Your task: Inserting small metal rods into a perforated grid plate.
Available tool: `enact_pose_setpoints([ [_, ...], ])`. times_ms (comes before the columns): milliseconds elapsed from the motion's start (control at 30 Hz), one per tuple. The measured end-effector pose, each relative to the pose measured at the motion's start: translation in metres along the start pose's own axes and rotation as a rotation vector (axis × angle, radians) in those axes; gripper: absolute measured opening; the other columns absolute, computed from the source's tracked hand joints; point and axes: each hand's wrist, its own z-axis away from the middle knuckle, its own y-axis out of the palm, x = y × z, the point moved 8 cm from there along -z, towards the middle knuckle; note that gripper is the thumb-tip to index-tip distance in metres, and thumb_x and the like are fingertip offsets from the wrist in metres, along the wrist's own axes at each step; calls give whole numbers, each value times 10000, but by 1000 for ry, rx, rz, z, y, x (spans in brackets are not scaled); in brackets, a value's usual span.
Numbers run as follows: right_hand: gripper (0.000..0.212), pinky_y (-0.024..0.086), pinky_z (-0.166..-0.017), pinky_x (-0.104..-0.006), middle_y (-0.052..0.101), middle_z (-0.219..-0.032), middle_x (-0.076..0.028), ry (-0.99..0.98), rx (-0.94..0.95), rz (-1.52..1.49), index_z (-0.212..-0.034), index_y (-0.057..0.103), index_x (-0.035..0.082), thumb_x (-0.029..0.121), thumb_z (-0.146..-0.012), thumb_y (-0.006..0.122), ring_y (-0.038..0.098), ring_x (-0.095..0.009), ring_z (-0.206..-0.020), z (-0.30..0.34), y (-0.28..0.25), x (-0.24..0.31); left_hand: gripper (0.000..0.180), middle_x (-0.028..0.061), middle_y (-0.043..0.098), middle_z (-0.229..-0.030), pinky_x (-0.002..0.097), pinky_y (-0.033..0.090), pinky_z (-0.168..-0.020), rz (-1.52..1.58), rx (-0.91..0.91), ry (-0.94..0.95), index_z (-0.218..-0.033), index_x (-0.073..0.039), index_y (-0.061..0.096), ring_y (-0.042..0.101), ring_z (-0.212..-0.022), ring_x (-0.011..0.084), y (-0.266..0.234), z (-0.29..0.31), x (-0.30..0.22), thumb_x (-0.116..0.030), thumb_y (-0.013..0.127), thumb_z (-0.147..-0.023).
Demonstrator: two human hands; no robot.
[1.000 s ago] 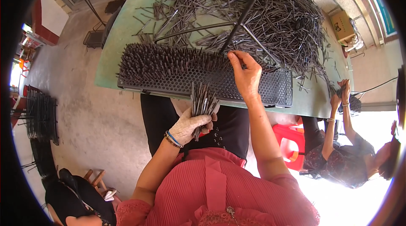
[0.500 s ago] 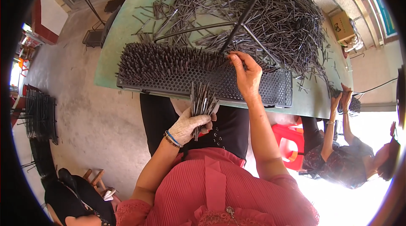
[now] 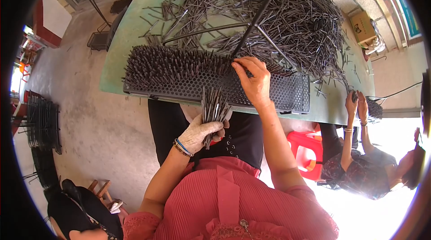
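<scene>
My left hand (image 3: 197,136), in a pale work glove, is closed around a bundle of thin dark strips (image 3: 214,105) that stand upright just in front of a black perforated panel (image 3: 287,91). Over that panel my bare right hand (image 3: 256,83) is closed, thumb and forefinger pinched together at the edge of the filled area; what lies between them is too small to make out. Dense dark strips (image 3: 161,67) stick up from the panel's left and back part like bristles. Its front and right holes are bare.
Behind the panel a big heap of loose dark strips (image 3: 305,24) covers the green table (image 3: 116,69). A black rod frame (image 3: 260,13) rises there. At right a co-worker's hands (image 3: 357,105) are busy near a red stool (image 3: 310,150). A cardboard box (image 3: 362,28) sits by the wall.
My right hand has shifted slightly left and toward me along the edge of the standing strips. My left hand holds still with the bundle. The co-worker's hands have moved a little left.
</scene>
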Motion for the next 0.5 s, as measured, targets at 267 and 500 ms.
enact_pose_setpoints([
  [267,112,472,-728,-339,677,-882,-75,-51,21,86,-864,720,42,99,-774,753,637,-246,-780,-6,8,5,267,96,650,-961,251,531,-597,2,-14,3,-1105,-5,553,627,-711,124,0,2,-1,-67,594,-849],
  [500,116,428,-718,-353,650,-861,-49,-88,-135,116,-835,706,51,115,-759,765,608,-239,-784,5,-1,6,258,94,649,-956,249,533,-598,4,-7,-7,-1093,1,562,626,-712,125,1,2,-2,-69,597,-847],
])
